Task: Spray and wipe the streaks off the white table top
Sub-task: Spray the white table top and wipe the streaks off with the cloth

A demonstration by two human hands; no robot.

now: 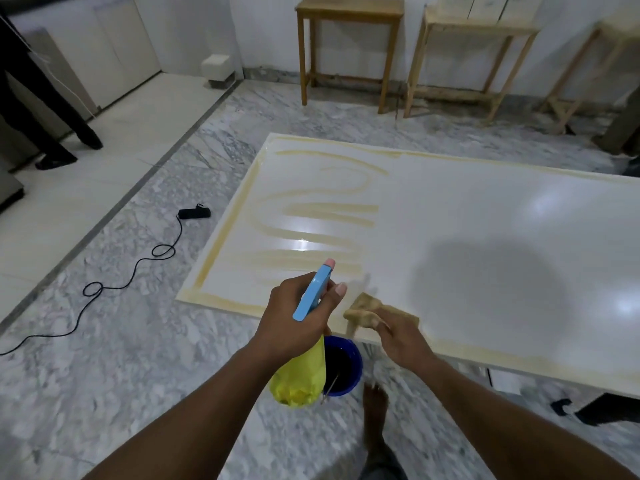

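Note:
The white table top [485,216] fills the middle and right of the head view. Yellowish streaks [322,213] run across its left part and along its edges. My left hand [294,317] grips a spray bottle [304,368] with a yellow body and a blue trigger head, its pink nozzle pointing at the streaks from just off the near edge. My right hand [401,337] holds a tan cloth [367,308] that rests on the table's near edge, right of the bottle.
A blue bucket [346,368] with dark liquid stands on the marble floor below the bottle, beside my bare foot [375,403]. A black cable and adapter [194,213] lie on the floor at left. Wooden stools [349,15] line the far wall. Another person's legs [52,133] stand far left.

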